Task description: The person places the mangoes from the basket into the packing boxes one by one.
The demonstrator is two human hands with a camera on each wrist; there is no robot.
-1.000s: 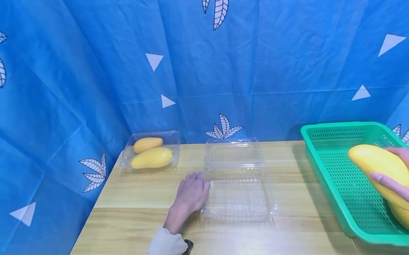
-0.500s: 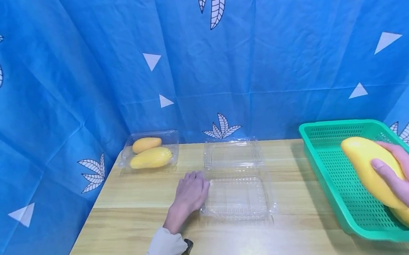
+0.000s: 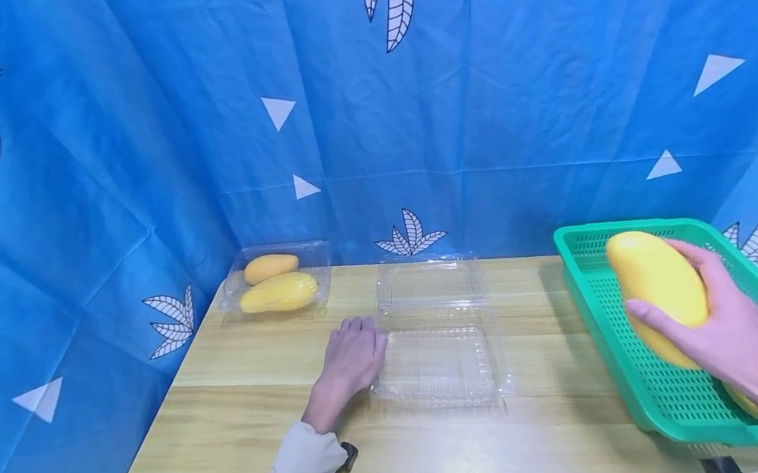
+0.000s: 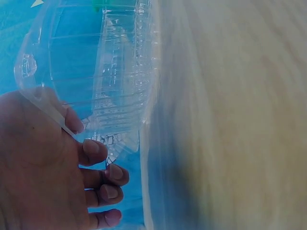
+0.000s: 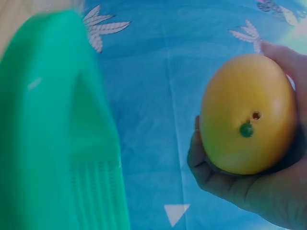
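My right hand (image 3: 729, 317) grips a large yellow mango (image 3: 657, 278) above the green basket. The right wrist view shows the mango's rounded end (image 5: 247, 115) with a small green spot and a dark hole, fingers and thumb wrapped round its sides. Beneath the hand, another yellow fruit (image 3: 743, 401) lies in the basket, mostly hidden. My left hand (image 3: 352, 357) holds the left edge of an opened clear plastic clamshell box (image 3: 440, 368), whose lid is folded back. In the left wrist view the rim of the box (image 4: 120, 72) runs between thumb and curled fingers.
The green perforated basket (image 3: 602, 352) stands at the right of the wooden table (image 3: 233, 426). At the back left, another clear box (image 3: 319, 254) contains a mango (image 3: 271, 267) and a longer yellow fruit (image 3: 279, 292). A blue patterned curtain (image 3: 376, 138) hangs behind.
My right hand has lifted the mango and moved it left within the basket's area, away from the fruit beneath. The left hand has stayed at the box's edge.
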